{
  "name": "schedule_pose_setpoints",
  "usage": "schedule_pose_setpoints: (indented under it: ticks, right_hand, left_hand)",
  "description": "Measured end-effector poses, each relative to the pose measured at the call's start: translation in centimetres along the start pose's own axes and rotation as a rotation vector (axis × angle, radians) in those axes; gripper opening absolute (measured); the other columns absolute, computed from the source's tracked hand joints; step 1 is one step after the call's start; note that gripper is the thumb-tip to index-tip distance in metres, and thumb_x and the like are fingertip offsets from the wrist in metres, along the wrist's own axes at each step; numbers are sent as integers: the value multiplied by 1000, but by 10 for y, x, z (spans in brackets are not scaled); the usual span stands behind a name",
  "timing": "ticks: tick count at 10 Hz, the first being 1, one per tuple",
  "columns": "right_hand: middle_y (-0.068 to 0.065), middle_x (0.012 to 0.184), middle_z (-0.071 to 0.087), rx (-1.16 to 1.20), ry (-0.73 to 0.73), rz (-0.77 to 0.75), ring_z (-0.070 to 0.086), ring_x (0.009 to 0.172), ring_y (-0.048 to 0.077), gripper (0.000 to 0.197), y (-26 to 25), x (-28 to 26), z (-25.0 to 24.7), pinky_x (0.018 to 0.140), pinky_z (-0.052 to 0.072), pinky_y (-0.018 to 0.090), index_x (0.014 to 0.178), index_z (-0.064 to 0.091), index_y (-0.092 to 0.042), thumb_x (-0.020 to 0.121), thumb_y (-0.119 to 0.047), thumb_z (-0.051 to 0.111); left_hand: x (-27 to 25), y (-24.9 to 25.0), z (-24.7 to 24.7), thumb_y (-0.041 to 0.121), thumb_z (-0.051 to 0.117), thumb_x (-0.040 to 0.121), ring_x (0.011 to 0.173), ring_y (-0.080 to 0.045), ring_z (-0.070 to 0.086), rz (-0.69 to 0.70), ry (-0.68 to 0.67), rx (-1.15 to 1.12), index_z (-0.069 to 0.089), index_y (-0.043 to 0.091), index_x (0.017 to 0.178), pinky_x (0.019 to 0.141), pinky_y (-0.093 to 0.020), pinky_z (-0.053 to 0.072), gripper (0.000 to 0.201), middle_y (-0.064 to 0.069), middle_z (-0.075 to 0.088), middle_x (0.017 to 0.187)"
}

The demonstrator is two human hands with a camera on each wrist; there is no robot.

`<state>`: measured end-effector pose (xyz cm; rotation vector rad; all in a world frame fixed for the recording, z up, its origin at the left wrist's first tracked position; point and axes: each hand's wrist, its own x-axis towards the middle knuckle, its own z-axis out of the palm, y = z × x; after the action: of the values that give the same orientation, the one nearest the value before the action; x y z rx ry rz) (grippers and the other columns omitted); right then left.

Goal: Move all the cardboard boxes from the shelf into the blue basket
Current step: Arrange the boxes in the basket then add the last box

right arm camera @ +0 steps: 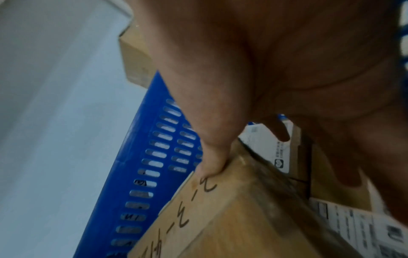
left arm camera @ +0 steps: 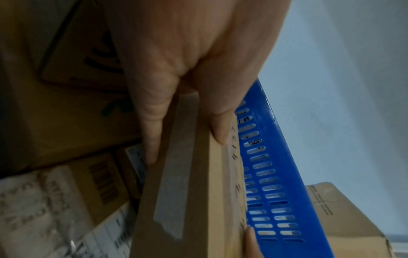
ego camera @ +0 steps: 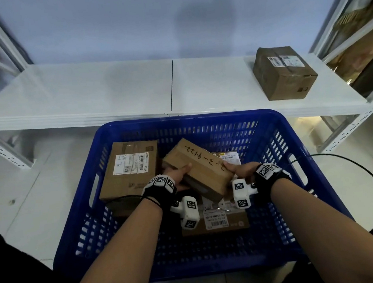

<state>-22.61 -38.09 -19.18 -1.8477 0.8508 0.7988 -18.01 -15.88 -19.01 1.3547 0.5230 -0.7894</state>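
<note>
Fingers (left arm camera: 152, 139) of the left hand (ego camera: 177, 175) and the right hand (ego camera: 244, 169) clamped the written-on box (ego camera: 200, 165) from its two ends, thumbs on top, other fingers underneath or at the side. Box tilted, inside the blue basket (ego camera: 192, 122), sitting over other boxes. In the left wrist view the thumb lay on the marked face and a finger ran along the taped side. In the right wrist view the thumb pressed the box corner beside the handwriting; the other fingers were blurred. A big labelled box (ego camera: 130, 171) lay in the basket's left part, a flat labelled box (ego camera: 216, 221) under the wrists, and a further label showed just behind the right hand. One box (ego camera: 285, 72) was on the white shelf (ego camera: 85, 94), far right end, well apart from the basket. A black cable (ego camera: 371, 173) curved on the floor right of the basket.
</note>
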Motion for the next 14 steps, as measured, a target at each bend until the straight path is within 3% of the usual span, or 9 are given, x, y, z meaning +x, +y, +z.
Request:
schedule_pose_setpoints:
  ticks: [1, 3, 5, 6, 7, 9, 10, 12, 14]
  right_hand:
    - [9, 127, 63, 1, -52, -19, 60, 114, 29, 89, 3, 11, 4, 98, 49, 41, 133, 52, -7, 73, -72, 66]
    - [10, 114, 66, -41, 97, -111, 64, 93, 27, 40, -23, 14, 11, 65, 54, 34, 121, 58, -8, 98, -41, 54]
    - [18, 118, 66, 352, 154, -192, 67, 103, 34, 39, -20, 39, 17, 91, 57, 45, 129, 60, -10, 92, 3, 58]
    - [18, 122, 65, 358, 159, -228, 67, 105, 34, 45, -16, 49, 30, 93, 56, 46, 134, 56, -9, 91, 3, 58]
    - [15, 116, 66, 308, 160, -275, 68, 101, 33, 53, -16, 49, 40, 91, 57, 47, 142, 48, -13, 90, -2, 54]
    - [12, 118, 61, 293, 18, -202, 61, 111, 34, 69, -19, 47, 36, 96, 54, 49, 149, 35, -27, 87, -2, 52]
    - [14, 120, 60, 15, 119, -189, 62, 105, 32, 48, -25, 34, 26, 83, 56, 39, 135, 48, -7, 88, -16, 54]
    - [16, 102, 64, 45, 582, -362, 64, 99, 33, 30, -56, 10, -27, 83, 54, 37, 110, 60, -1, 87, -20, 57]
    - [26, 98, 56, 123, 1024, -485, 62, 100, 37, 42, -105, -15, -120, 74, 45, 37, 111, 56, 1, 83, -29, 49]
  left_hand:
    - [19, -2, 0, 23, 74, 82, 126, -42, 51, -11, 32, -57, 43, 12, 135, 93, -64, 49, 63, -18, 53, 138]
    - [19, 5, 8, 20, 68, 88, 130, -39, 49, -19, 50, -41, 48, 8, 122, 99, -54, 50, 41, -16, 54, 136]
    - [36, -4, -13, 29, 61, 91, 122, -31, 60, 5, 33, 204, 49, 5, 137, 92, -40, 56, 53, -17, 58, 136]
    - [38, -5, -21, 27, 61, 91, 96, -28, 69, 18, 20, 280, 48, 4, 136, 82, -37, 60, 52, -18, 62, 130]
    - [24, 1, -10, 16, 41, 101, 85, -26, 64, -74, 65, -53, 39, -3, 142, 69, -29, 59, 45, -21, 50, 143]
    - [17, -6, -5, 10, 31, 104, 138, -36, 43, -116, -5, -142, 30, 0, 147, 115, -42, 36, 44, -24, 41, 149]
    - [21, -9, -1, 10, 30, 105, 139, -38, 40, -145, -6, -139, 27, -1, 147, 118, -48, 29, 43, -29, 38, 149]
    - [-8, 27, 35, 11, 43, 100, 75, -27, 64, -97, -30, 331, 60, 2, 83, 67, -36, 55, 26, -13, 70, 93]
    - [-12, 76, 63, 12, 46, 98, 52, -22, 59, 268, 171, 521, 64, -8, 97, 45, -25, 51, 27, -15, 66, 75]
